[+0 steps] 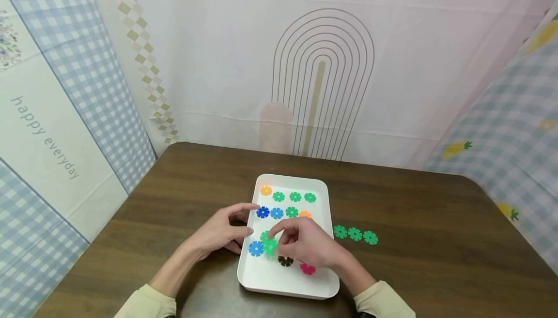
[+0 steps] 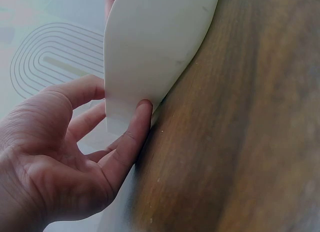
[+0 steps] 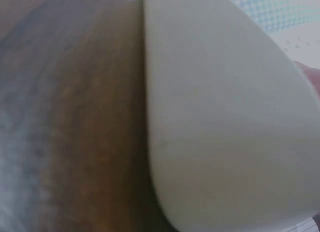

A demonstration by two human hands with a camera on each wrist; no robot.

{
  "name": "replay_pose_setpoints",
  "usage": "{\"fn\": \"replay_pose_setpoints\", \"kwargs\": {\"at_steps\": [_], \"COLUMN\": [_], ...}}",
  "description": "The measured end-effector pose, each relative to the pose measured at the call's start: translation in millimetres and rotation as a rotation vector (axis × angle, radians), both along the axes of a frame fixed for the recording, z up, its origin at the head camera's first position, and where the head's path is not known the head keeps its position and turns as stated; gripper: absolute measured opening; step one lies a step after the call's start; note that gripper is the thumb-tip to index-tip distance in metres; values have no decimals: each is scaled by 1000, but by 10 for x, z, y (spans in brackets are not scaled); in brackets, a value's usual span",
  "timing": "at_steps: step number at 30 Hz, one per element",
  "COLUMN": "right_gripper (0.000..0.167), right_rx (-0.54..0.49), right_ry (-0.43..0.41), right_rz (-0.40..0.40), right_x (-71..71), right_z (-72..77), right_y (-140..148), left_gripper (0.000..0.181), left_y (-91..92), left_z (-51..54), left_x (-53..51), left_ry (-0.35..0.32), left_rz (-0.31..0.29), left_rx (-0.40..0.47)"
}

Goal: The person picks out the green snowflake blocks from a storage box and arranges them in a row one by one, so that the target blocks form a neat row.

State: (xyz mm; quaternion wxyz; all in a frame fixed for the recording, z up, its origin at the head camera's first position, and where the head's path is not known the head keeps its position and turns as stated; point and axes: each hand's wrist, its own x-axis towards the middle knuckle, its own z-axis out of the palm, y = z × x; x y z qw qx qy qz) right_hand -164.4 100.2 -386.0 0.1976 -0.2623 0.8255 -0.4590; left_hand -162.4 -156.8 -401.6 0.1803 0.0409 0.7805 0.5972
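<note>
In the head view, the white tray [image 1: 287,283] holds flat, notched discs. My right hand [image 1: 307,243] is over it, pinching a green disc [image 1: 270,247] between thumb and index finger. That disc overlaps another green disc [image 1: 264,235], beside a light blue disc [image 1: 255,248]. A brown disc [image 1: 285,261] and a pink disc [image 1: 307,269] lie nearer the front. My left hand [image 1: 218,231] touches the tray's left side with relaxed fingers. The left wrist view shows the left hand [image 2: 65,152] with fingertips against the tray's outer wall [image 2: 150,47].
Three green discs [image 1: 355,234] lie in a row on the brown table [image 1: 418,231], right of the tray. Farther back inside the tray are two rows of orange, green and blue discs. The right wrist view shows mostly the tray's outer wall [image 3: 220,117]. Patterned cloths hang around the table.
</note>
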Motion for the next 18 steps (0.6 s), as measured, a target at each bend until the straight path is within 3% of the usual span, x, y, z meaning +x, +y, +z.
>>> {"fn": "replay_pose_setpoints", "kwargs": {"at_steps": [18], "right_gripper": [32], "right_rx": [-210], "right_ry": [-138], "right_rz": [-76], "right_x": [-17], "right_z": [216], "right_y": [458], "left_gripper": [62], "left_y": [5], "left_z": [-2], "left_x": [9], "left_ry": [11], "left_rz": [-16], "left_rx": [29]}}
